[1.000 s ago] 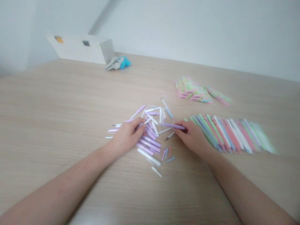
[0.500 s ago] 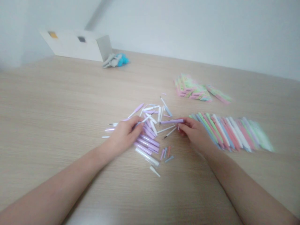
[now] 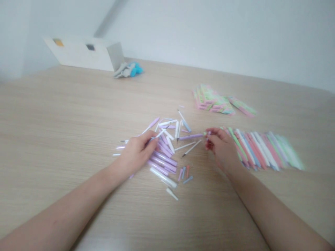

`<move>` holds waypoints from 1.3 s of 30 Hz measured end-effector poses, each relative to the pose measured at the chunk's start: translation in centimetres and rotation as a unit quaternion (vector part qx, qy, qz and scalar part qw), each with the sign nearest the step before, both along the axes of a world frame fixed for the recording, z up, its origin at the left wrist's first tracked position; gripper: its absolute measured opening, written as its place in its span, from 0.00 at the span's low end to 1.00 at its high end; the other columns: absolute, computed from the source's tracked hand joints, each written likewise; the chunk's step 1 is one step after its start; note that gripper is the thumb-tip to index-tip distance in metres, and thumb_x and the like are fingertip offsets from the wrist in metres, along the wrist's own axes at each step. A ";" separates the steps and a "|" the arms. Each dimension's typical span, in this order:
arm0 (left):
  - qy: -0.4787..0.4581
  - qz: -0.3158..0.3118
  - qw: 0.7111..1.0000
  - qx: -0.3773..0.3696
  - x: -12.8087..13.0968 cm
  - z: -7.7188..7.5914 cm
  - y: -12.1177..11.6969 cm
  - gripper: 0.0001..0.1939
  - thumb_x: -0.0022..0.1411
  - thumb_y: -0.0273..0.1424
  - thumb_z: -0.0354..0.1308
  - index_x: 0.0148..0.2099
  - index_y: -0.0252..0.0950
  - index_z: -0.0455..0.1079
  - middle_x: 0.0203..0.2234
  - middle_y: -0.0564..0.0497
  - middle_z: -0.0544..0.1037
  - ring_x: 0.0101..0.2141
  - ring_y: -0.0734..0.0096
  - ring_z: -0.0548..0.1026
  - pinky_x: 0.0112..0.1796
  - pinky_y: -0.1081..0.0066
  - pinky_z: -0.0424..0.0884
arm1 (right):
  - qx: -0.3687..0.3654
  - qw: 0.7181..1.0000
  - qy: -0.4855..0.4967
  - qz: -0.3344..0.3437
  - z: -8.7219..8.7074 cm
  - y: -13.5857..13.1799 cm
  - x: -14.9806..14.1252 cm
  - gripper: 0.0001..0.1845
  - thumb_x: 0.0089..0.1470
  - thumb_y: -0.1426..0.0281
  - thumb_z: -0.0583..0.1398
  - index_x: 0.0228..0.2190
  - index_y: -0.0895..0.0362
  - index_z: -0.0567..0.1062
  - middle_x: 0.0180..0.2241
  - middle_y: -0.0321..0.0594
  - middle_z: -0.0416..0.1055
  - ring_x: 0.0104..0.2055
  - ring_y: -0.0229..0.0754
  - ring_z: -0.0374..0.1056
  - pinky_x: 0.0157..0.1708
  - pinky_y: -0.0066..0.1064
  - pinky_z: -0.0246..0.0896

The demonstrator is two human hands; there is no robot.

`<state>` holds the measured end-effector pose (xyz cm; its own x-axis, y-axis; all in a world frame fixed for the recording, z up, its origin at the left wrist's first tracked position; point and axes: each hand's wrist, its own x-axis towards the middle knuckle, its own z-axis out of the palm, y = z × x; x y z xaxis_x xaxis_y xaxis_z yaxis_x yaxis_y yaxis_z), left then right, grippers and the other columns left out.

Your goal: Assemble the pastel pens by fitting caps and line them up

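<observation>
A slim lilac plastic tube [image 3: 191, 137] is pinched at one end by the right hand [image 3: 222, 150], near a fanned row of pastel plastic sticks [image 3: 259, 151]. The left hand [image 3: 137, 153] lies curled on a loose pile of lilac and white plastic tubes [image 3: 163, 164] on the light-wood counter [image 3: 78, 104]; any grasp there cannot be told.

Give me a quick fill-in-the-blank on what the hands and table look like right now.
The right hand pinches the end of a ____ pen barrel.
The left hand rests on the loose pile of pen parts, while the row of coloured pens lies to the ____ of the right hand.
The blue-and-grey bundle lies beside a white ____ at the far edge of the table.

Missing words: purple; right; box.
</observation>
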<state>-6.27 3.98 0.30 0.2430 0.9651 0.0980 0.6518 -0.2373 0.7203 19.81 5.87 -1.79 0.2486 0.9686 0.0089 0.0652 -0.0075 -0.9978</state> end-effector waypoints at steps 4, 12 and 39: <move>0.003 0.007 1.000 0.003 0.0 0.0 0.1 0.13 0.65 0.37 0.46 0.35 0.37 0.68 0.22 0.54 0.74 0.23 0.72 0.71 0.27 0.73 0.63 | 0.020 0.984 -0.157 0.077 0.0 -0.6 -0.4 0.11 0.48 0.70 0.59 0.37 0.57 0.70 0.26 0.34 0.69 0.23 0.34 0.64 0.23 0.27 0.60; 0.044 0.008 0.999 -0.001 -0.4 -0.5 0.6 0.14 0.65 0.38 0.45 0.36 0.38 0.68 0.22 0.53 0.75 0.24 0.70 0.71 0.26 0.73 0.62 | 0.073 0.903 -0.391 0.162 0.3 -1.9 -1.5 0.09 0.53 0.72 0.57 0.38 0.56 0.73 0.29 0.38 0.73 0.30 0.39 0.69 0.32 0.32 0.64; 0.017 0.079 0.997 -0.008 -0.8 -0.1 1.0 0.16 0.64 0.38 0.44 0.34 0.37 0.69 0.23 0.51 0.76 0.23 0.70 0.72 0.26 0.72 0.63 | 0.135 0.756 -0.592 0.245 1.9 -1.7 -6.9 0.09 0.56 0.70 0.56 0.37 0.57 0.74 0.37 0.45 0.72 0.39 0.45 0.68 0.39 0.34 0.61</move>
